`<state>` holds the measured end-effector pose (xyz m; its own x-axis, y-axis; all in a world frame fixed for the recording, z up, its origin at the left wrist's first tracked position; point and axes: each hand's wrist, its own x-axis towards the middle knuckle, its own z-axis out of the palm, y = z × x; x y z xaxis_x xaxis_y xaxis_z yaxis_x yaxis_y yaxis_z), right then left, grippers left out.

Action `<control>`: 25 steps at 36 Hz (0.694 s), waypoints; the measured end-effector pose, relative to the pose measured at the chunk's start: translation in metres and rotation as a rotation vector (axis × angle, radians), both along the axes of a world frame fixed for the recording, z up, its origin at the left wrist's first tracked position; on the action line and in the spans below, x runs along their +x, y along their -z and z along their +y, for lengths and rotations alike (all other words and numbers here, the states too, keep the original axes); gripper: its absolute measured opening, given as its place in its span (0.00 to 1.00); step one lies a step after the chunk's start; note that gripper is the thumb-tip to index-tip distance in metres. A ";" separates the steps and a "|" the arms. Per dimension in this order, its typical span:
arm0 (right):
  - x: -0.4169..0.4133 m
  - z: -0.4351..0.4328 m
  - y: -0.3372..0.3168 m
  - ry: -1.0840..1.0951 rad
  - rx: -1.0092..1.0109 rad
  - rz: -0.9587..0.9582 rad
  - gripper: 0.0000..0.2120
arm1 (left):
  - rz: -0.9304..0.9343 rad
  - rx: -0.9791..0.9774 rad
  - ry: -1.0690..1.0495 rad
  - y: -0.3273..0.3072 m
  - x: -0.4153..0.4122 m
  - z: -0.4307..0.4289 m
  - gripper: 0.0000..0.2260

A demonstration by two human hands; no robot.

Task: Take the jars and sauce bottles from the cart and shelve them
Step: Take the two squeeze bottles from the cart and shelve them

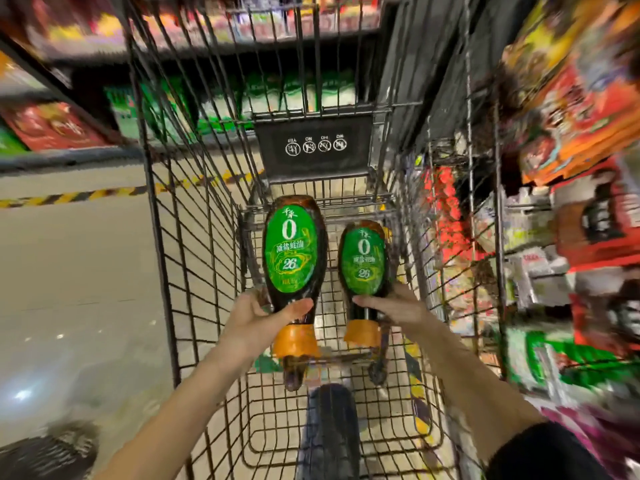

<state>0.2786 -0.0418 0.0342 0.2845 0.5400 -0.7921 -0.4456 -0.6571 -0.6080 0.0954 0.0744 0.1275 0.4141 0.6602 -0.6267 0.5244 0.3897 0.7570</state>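
- My left grip [263,320] was curled round the narrow neck of the left sauce bottle [291,251], just above its orange cap [296,341], with the thumb across the front.
- My right grip [398,308] was closed on the neck of the right sauce bottle [363,261] in the same way.
- Both bottles lay side by side within the wire walls of the cart [194,237], caps toward me and bases away. I could not tell whether either touched the basket floor.
- I judged the neck hold deliberate: it is the slimmest part, so one grip closes fully on it and two bottles come out at once.
- The shelves [571,168] on my right were blurred, and neither bottle was shelved yet.
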 end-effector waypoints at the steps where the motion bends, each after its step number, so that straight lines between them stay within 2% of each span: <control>1: -0.001 -0.002 -0.012 -0.016 0.019 -0.012 0.29 | 0.001 0.018 0.019 -0.009 -0.003 -0.001 0.17; 2: -0.002 -0.003 -0.025 -0.021 0.047 -0.038 0.31 | 0.005 0.046 0.033 -0.017 -0.005 -0.002 0.25; 4: -0.005 -0.009 -0.053 0.001 0.100 -0.093 0.26 | -0.010 0.066 0.011 -0.033 -0.011 -0.008 0.49; 5: -0.007 -0.012 -0.066 0.028 0.129 -0.104 0.21 | -0.034 0.071 -0.004 -0.038 -0.016 -0.010 0.56; 6: -0.010 -0.014 -0.082 0.044 0.162 -0.113 0.19 | -0.067 0.091 -0.005 -0.047 -0.018 -0.014 0.57; 7: -0.012 -0.018 -0.095 0.044 0.200 -0.128 0.20 | -0.090 0.101 0.006 -0.058 -0.021 -0.018 0.55; 9: -0.017 -0.029 -0.128 0.051 0.270 -0.171 0.23 | -0.128 0.159 0.031 -0.093 -0.024 -0.031 0.40; 10: -0.020 -0.037 -0.143 0.060 0.305 -0.199 0.23 | -0.147 0.184 0.026 -0.105 -0.028 -0.038 0.34; 13: -0.029 -0.062 -0.187 0.091 0.390 -0.308 0.23 | -0.245 0.256 0.038 -0.144 -0.038 -0.064 0.25; 15: -0.036 -0.082 -0.216 0.116 0.449 -0.383 0.20 | -0.330 0.284 0.028 -0.166 -0.046 -0.084 0.14; 21: -0.074 -0.158 -0.303 0.173 0.585 -0.561 0.19 | -0.447 0.411 0.082 -0.221 -0.072 -0.132 0.17; 24: -0.094 -0.196 -0.340 0.215 0.644 -0.662 0.21 | -0.483 0.487 0.128 -0.248 -0.081 -0.156 0.38; 25: -0.101 -0.207 -0.352 0.244 0.665 -0.672 0.21 | -0.503 0.511 0.147 -0.255 -0.082 -0.163 0.40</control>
